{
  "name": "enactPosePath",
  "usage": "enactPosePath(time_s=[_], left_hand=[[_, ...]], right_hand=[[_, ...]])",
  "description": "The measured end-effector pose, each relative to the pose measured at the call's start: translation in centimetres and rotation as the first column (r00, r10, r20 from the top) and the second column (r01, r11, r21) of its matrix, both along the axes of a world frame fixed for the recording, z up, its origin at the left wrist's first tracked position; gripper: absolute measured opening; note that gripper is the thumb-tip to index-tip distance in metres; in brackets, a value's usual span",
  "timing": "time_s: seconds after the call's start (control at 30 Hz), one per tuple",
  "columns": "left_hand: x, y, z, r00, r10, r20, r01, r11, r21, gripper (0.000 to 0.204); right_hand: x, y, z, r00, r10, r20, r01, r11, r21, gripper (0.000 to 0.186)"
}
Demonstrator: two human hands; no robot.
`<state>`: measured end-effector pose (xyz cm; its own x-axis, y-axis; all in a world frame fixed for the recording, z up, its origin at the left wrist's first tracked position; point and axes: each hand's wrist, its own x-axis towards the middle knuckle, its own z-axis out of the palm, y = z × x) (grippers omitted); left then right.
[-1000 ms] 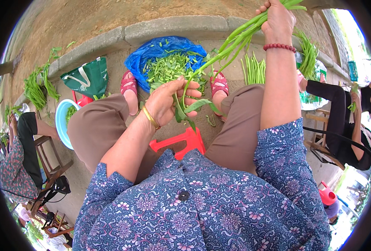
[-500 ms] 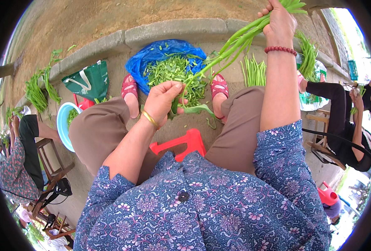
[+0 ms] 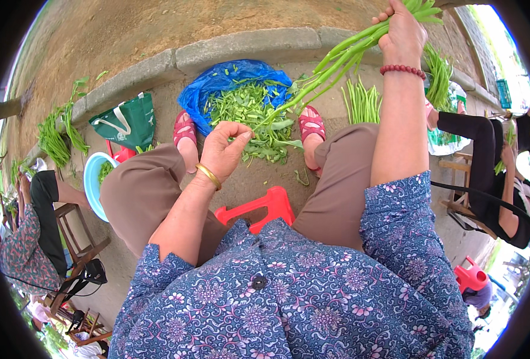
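Observation:
My right hand [image 3: 401,31] is raised at the upper right, closed around a bunch of long green vegetable stems [image 3: 352,51]. The stems slant down and left, toward my left hand [image 3: 224,148]. Its thumb and forefinger are pinched together beside the thin lower end of one stem; whether they grip it is unclear. Beneath lies a blue plastic bag [image 3: 194,99], spread open between my feet. Cut green leaves and stem pieces [image 3: 241,106] fill it and spill toward me.
A green bag [image 3: 127,124] and a light-blue basin [image 3: 91,179] stand at my left. More stems [image 3: 362,103] lie beyond my right knee. A red plastic stool [image 3: 271,206] shows between my thighs. Behind runs a stone kerb [image 3: 247,48]. Other people sit on both sides.
My left hand has moved slightly left and turned, and the long leaf that hung by it has left the hand. My right hand still holds the bunch, almost unmoved.

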<state>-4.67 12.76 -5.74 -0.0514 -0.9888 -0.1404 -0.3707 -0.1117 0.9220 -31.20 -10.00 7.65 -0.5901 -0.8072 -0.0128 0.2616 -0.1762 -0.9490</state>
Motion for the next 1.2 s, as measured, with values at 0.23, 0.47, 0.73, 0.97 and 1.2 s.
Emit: enactPosePath(time_s=[0.23, 0.47, 0.73, 0.97, 1.2], left_hand=[[0.6, 0.2, -1.6, 0.928, -0.031, -0.372, 0.142, 0.951, 0.275, 0.012], [-0.3, -0.6, 0.0, 0.889, 0.342, -0.305, -0.125, 0.821, 0.557, 0.004], [0.1, -0.5, -4.7, 0.775, 0.619, -0.127, -0.435, 0.669, 0.602, 0.01], [-1.7, -0.9, -3.2, 0.931, 0.26, -0.255, -0.065, 0.808, 0.586, 0.068], [-2.7, -0.8, -0.7, 0.787, 0.322, -0.527, 0.097, 0.778, 0.62, 0.046]], right_hand=[[-0.2, -0.1, 0.0, 1.0, 0.009, -0.005, -0.009, 1.0, -0.016, 0.017], [-0.1, 0.1, 0.0, 1.0, -0.007, -0.007, 0.007, 0.999, -0.032, 0.016], [0.2, 0.0, 0.3, 0.998, -0.057, -0.005, 0.055, 0.986, -0.155, 0.015], [1.2, 0.1, 0.1, 0.999, -0.007, 0.038, 0.01, 0.997, -0.082, 0.016], [1.0, -0.2, 0.0, 0.996, 0.038, 0.077, -0.032, 0.997, -0.077, 0.014]])
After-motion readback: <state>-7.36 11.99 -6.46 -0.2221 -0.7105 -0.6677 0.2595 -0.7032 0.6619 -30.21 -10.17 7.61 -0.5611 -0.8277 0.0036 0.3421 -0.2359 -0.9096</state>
